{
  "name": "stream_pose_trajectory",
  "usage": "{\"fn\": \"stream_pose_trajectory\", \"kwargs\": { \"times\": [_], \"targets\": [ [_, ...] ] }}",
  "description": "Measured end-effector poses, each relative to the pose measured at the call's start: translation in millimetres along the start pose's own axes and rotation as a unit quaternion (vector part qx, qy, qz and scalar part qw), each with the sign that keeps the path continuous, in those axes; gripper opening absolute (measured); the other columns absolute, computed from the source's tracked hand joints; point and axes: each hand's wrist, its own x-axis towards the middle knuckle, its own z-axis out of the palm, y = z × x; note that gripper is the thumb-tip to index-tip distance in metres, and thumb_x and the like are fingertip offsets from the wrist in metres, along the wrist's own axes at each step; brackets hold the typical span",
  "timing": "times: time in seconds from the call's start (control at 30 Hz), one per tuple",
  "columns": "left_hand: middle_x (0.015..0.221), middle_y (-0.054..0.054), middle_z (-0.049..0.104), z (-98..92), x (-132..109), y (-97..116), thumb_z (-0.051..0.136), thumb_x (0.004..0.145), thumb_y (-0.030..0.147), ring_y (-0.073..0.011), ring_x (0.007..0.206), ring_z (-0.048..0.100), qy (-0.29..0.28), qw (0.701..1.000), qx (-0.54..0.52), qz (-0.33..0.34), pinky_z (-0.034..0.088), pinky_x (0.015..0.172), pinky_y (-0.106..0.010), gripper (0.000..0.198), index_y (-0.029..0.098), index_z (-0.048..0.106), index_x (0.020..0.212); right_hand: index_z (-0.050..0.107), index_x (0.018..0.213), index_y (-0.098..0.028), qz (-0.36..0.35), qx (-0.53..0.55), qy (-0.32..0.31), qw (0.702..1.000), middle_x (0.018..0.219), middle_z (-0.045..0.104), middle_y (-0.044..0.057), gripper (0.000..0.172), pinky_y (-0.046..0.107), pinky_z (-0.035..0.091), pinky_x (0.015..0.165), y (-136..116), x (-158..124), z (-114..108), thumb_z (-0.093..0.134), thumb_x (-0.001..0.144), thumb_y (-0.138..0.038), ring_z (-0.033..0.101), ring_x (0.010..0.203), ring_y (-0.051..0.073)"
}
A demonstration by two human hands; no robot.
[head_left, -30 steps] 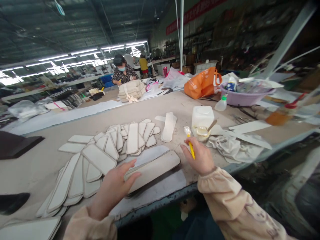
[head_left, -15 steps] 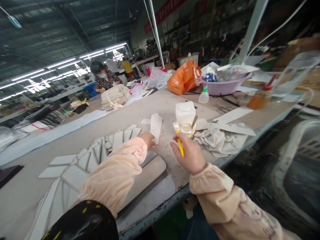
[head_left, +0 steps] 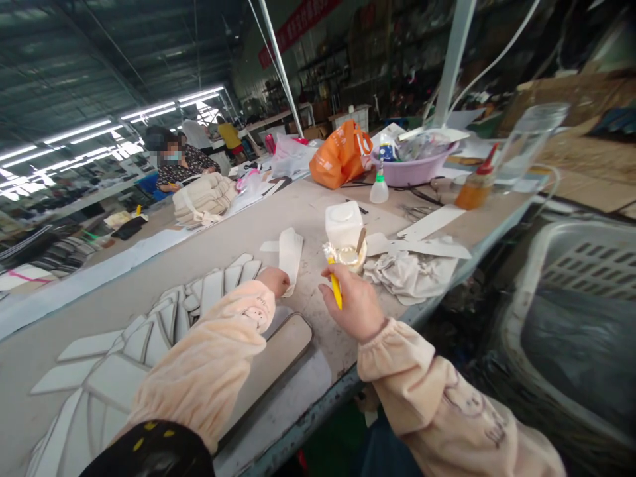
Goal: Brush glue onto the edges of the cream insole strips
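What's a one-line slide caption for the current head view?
Right hand holding a yellow-handled tool near a white container; left hand at pale strips on the worktable.

table: beige top (head_left: pixel 228 248), worn blue edge. left half: loose overlapping white panels (head_left: pixel 116 377). near edge: white sheet (head_left: pixel 311 381) under a long panel (head_left: pixel 283 348). middle: small pale stack (head_left: pixel 291 253), white tub (head_left: pixel 344 224), paste bowl (head_left: pixel 350 258) just beside it. right: crumpled cloth (head_left: pixel 400 271). farther back: orange bag (head_left: pixel 338 159), purple basin (head_left: pixel 412 170), green-capped bottle (head_left: pixel 379 192), amber bottle (head_left: pixel 474 191).
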Motion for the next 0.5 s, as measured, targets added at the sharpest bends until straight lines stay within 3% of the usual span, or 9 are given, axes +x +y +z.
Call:
{"fn": "stream_pose_trajectory", "kwargs": {
  "times": [0.37,0.5],
  "targets": [
    [0.113,-0.007,0.063,-8.8,6.1,-2.9,0.058,0.09,0.036,-0.0203,0.099,0.062,-0.059,0.997,-0.017,-0.057,0.053,0.085,-0.04,0.03,0.016,0.061,0.112,0.056,0.108,-0.023,-0.004,0.009,-0.003,1.0,0.096,0.069,0.006,0.024,0.03,0.046,0.078,0.1,-0.7,3.6,0.053,0.085,-0.024,0.065,0.09,0.022],
    [0.118,-0.008,0.06,-9.1,11.2,-3.8,0.058,0.09,0.036,-0.0225,0.103,0.061,-0.051,0.996,-0.023,-0.067,0.053,0.086,-0.042,0.034,0.015,0.059,0.117,0.057,0.109,-0.023,-0.007,0.009,-0.004,1.0,0.095,0.069,0.005,0.024,0.03,0.046,0.08,0.6,0.0,2.7,0.052,0.085,-0.023,0.064,0.089,0.022]
  ]
}}
